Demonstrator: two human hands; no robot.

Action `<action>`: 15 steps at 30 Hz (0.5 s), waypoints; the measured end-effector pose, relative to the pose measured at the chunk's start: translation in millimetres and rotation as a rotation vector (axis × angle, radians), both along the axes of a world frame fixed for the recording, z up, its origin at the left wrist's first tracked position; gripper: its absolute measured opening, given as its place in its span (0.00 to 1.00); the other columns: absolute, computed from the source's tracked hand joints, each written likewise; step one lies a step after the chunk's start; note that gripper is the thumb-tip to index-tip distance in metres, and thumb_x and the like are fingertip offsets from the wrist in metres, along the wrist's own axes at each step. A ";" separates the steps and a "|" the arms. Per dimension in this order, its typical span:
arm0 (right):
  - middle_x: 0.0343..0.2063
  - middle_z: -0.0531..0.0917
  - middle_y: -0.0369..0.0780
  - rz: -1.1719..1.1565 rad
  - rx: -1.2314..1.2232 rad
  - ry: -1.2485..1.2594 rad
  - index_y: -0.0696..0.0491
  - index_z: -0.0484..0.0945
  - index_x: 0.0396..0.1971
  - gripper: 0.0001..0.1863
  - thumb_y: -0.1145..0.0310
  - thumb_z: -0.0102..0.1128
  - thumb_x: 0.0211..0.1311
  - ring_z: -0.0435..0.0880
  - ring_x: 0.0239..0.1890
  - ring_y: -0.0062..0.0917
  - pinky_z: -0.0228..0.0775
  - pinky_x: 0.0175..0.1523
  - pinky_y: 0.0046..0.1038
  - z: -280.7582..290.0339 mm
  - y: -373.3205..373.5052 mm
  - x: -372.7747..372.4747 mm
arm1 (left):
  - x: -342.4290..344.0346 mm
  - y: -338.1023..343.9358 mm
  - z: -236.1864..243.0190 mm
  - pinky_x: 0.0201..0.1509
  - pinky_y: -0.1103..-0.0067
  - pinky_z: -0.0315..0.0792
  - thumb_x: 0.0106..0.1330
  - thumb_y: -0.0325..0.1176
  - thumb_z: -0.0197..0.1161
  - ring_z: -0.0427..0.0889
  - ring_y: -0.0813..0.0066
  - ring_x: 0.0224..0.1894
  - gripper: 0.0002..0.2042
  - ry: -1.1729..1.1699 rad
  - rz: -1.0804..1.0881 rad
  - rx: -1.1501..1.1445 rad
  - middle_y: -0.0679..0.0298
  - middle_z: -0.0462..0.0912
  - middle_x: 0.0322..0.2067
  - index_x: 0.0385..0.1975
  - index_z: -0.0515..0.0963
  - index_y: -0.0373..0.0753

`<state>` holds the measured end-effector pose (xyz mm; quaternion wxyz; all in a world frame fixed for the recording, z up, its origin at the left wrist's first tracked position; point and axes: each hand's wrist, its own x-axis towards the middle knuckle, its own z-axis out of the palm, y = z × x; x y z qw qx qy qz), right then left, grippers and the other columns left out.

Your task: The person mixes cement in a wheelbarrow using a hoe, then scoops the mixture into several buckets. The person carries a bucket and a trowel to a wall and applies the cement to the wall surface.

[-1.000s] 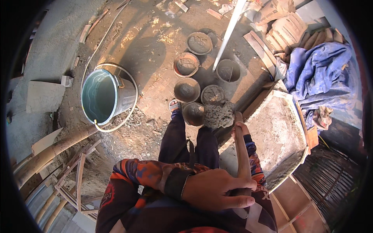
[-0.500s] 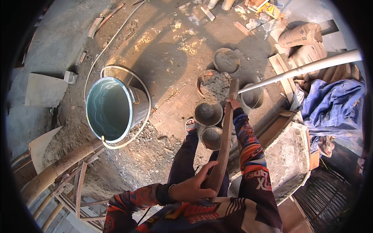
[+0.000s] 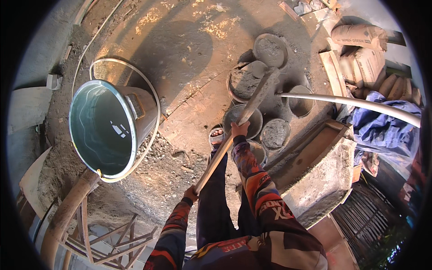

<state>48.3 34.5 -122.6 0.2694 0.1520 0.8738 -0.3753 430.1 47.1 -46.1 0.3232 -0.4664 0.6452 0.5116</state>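
Note:
I hold a long wooden-handled shovel with both hands. My right hand grips the shaft halfway up, and my left hand grips its near end. The shovel's cement-caked blade rests over a round pan of grey wet mortar. Several more round pans stand around it, one further off, one under the shaft and one filled with grey mix. My legs and one foot are just below the pans.
A large metal drum of water with a white hose looped round it stands at the left. A white pipe, a blue tarp, stacked cement sacks and a concrete trough lie at the right. Wooden frames lie lower left.
The shovel has swung up and away from me, its blade moving from the near pans to the farther mortar pan. My left hand has slid from close under the camera to the handle's end.

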 end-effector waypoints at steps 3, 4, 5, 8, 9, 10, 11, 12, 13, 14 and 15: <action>0.35 0.75 0.52 -0.005 -0.053 0.043 0.57 0.58 0.42 0.30 0.65 0.61 0.37 0.76 0.39 0.46 0.66 0.45 0.38 33.3 9.1 2.1 | 1.0 3.0 14.5 0.38 0.70 0.72 0.39 0.32 0.66 0.78 0.58 0.35 0.18 0.017 -0.033 0.030 0.57 0.79 0.28 0.33 0.71 0.40; 0.34 0.75 0.52 -0.012 -0.042 0.082 0.57 0.58 0.42 0.30 0.65 0.61 0.37 0.76 0.39 0.46 0.66 0.45 0.38 43.6 7.2 6.2 | 3.9 -1.1 25.7 0.38 0.70 0.71 0.39 0.32 0.66 0.78 0.57 0.35 0.18 0.003 -0.039 0.036 0.56 0.79 0.28 0.33 0.71 0.40; 0.34 0.75 0.52 -0.023 -0.030 0.124 0.57 0.58 0.42 0.30 0.65 0.61 0.37 0.76 0.39 0.46 0.66 0.45 0.38 56.2 4.5 9.4 | 6.0 -5.4 39.2 0.38 0.69 0.71 0.40 0.32 0.66 0.78 0.56 0.35 0.18 -0.008 -0.048 0.043 0.56 0.78 0.28 0.33 0.71 0.41; 0.34 0.75 0.51 -0.044 -0.022 0.074 0.57 0.59 0.40 0.28 0.65 0.61 0.37 0.76 0.38 0.45 0.67 0.44 0.37 65.9 -1.1 6.7 | -3.3 -23.5 84.2 0.38 0.67 0.71 0.41 0.33 0.65 0.77 0.54 0.36 0.18 -0.078 -0.094 0.031 0.54 0.78 0.28 0.33 0.70 0.41; 0.33 0.76 0.51 -0.054 -0.004 0.068 0.57 0.60 0.40 0.28 0.66 0.61 0.37 0.77 0.35 0.43 0.68 0.41 0.36 44.8 11.2 -3.2 | -15.1 -31.0 98.0 0.38 0.66 0.71 0.41 0.33 0.64 0.77 0.54 0.36 0.17 -0.091 -0.128 0.033 0.53 0.78 0.28 0.33 0.70 0.41; 0.32 0.76 0.51 -0.058 0.005 0.049 0.57 0.60 0.39 0.27 0.66 0.61 0.37 0.78 0.33 0.42 0.70 0.39 0.36 30.8 14.5 -9.5 | -25.3 -35.9 110.6 0.38 0.65 0.71 0.42 0.34 0.63 0.77 0.53 0.35 0.18 -0.085 -0.118 0.038 0.52 0.78 0.27 0.34 0.69 0.40; 0.29 0.76 0.50 -0.102 -0.073 -0.079 0.57 0.60 0.39 0.27 0.67 0.61 0.37 0.78 0.29 0.39 0.70 0.35 0.35 25.0 9.4 -20.8 | -45.5 -43.3 128.7 0.38 0.65 0.71 0.42 0.34 0.63 0.77 0.52 0.35 0.17 -0.085 -0.121 0.016 0.51 0.78 0.26 0.34 0.69 0.39; 0.27 0.76 0.48 -0.144 -0.151 -0.207 0.57 0.60 0.38 0.26 0.69 0.61 0.37 0.78 0.25 0.37 0.71 0.31 0.35 20.6 0.6 -39.2 | -68.9 -48.2 140.9 0.38 0.64 0.71 0.43 0.35 0.62 0.77 0.51 0.34 0.17 -0.085 -0.122 -0.005 0.50 0.78 0.26 0.33 0.69 0.38; 0.24 0.75 0.47 -0.187 -0.228 -0.338 0.57 0.60 0.38 0.26 0.70 0.61 0.37 0.79 0.21 0.34 0.71 0.27 0.34 17.3 -6.7 -51.8 | -82.1 -45.2 142.8 0.36 0.64 0.71 0.43 0.35 0.62 0.77 0.50 0.33 0.17 -0.059 -0.112 -0.037 0.50 0.78 0.25 0.33 0.69 0.37; 0.22 0.74 0.46 -0.188 -0.241 -0.271 0.58 0.61 0.37 0.24 0.71 0.61 0.37 0.77 0.19 0.32 0.70 0.24 0.32 8.3 -4.4 -67.7 | -99.2 -41.5 139.4 0.35 0.65 0.71 0.44 0.35 0.63 0.77 0.49 0.32 0.17 -0.013 -0.116 -0.059 0.49 0.77 0.24 0.33 0.69 0.37; 0.19 0.73 0.44 -0.191 -0.248 -0.206 0.58 0.61 0.36 0.23 0.72 0.60 0.37 0.76 0.16 0.30 0.69 0.21 0.31 -1.3 2.2 -81.3 | -108.4 -36.7 137.2 0.33 0.65 0.71 0.44 0.36 0.63 0.77 0.48 0.30 0.17 0.033 -0.119 -0.076 0.48 0.77 0.23 0.33 0.69 0.36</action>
